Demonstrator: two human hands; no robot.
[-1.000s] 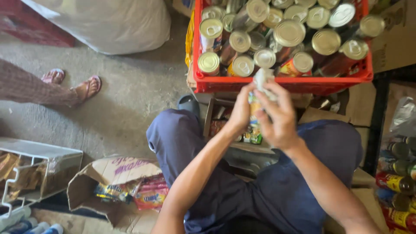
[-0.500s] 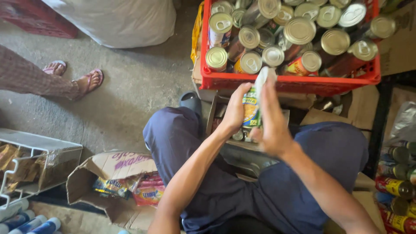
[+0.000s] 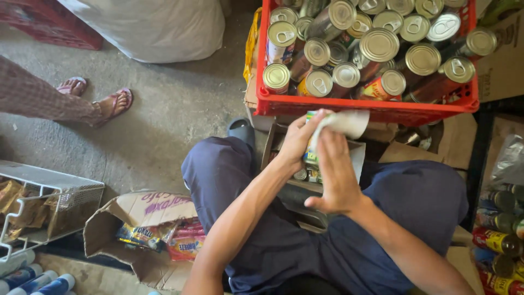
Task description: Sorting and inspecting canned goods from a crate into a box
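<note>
Both hands clasped one can (image 3: 312,155): left hand (image 3: 299,141) steadying it, right hand (image 3: 335,177) rubbing it with a white cloth (image 3: 344,123). Just beyond them stood a red crate (image 3: 360,109) of cans.

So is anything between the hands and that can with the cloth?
Nothing visible. The left hand grips the can directly, and the right hand presses the white cloth against it, just below the red crate.
</note>
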